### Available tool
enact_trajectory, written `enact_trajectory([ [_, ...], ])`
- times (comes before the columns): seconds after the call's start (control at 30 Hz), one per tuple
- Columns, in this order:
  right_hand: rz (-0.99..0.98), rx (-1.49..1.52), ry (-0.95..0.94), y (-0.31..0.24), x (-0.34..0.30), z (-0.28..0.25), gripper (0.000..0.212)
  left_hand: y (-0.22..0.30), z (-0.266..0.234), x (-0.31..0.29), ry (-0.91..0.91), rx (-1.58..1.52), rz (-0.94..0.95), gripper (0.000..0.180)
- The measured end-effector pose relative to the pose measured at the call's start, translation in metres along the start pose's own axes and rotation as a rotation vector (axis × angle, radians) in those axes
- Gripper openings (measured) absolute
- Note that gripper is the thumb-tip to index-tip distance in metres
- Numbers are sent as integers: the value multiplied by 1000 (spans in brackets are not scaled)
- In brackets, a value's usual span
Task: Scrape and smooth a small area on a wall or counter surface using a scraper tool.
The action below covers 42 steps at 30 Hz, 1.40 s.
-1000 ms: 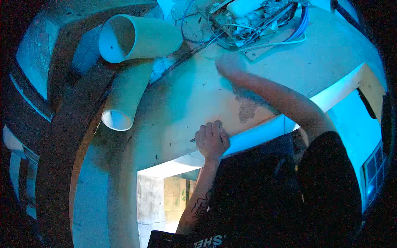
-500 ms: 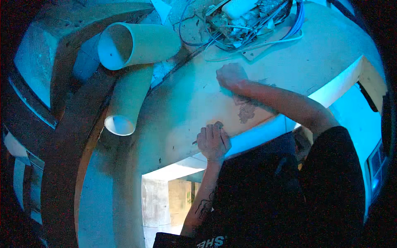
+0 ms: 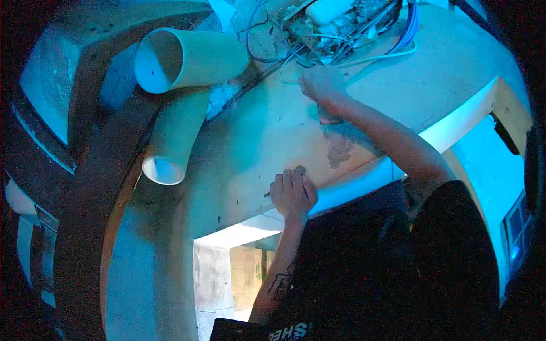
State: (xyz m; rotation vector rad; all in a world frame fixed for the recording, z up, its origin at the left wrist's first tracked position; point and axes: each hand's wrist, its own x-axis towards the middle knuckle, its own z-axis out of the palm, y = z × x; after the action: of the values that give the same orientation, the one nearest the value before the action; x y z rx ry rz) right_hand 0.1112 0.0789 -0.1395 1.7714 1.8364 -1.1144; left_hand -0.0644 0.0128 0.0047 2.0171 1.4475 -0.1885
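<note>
A pale wall (image 3: 261, 131) carries a rough grey-brown patch (image 3: 339, 150) with ragged edges. My right hand (image 3: 323, 84) is closed above the patch, around what looks like a flat-bladed scraper (image 3: 329, 116). Its blade shows below my fist, by the patch's upper edge; the handle is hidden. Lower and to the left, my left hand (image 3: 293, 193) is closed in front of the wall, just above the lit opening. A stubby brownish end sticks out over its fingers and a thin dark tip at its left side. I cannot make out that thing's kind.
Two wide pale pipes (image 3: 213, 59) (image 3: 176, 136) jut out at the upper left. Above my right hand, a ragged hole holds rubble and tangled cables (image 3: 341, 34). Below my left hand is a brightly lit opening (image 3: 230, 273); another opening (image 3: 489, 159) stands at the right.
My right hand has moved up the wall toward the cables, and more of the blade shows beneath it. My left hand stays almost where it was.
</note>
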Motion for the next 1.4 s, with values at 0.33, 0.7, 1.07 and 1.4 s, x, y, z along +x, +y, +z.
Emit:
enact_trajectory([
  [0.33,-119,-43,70,-13,-19,14,16,3,3,1,4,-18,19,17],
  [0.7,31,56,-54,-16,-7,14,18,2,0,2,17,-67,13,18],
  [1.07,48,34,-61,-5,-14,-10,16,5,10,2,1,-55,9,19],
  [1.4,-199,-65,19,-31,-28,13,14,-3,10,-1,23,-49,8,20],
])
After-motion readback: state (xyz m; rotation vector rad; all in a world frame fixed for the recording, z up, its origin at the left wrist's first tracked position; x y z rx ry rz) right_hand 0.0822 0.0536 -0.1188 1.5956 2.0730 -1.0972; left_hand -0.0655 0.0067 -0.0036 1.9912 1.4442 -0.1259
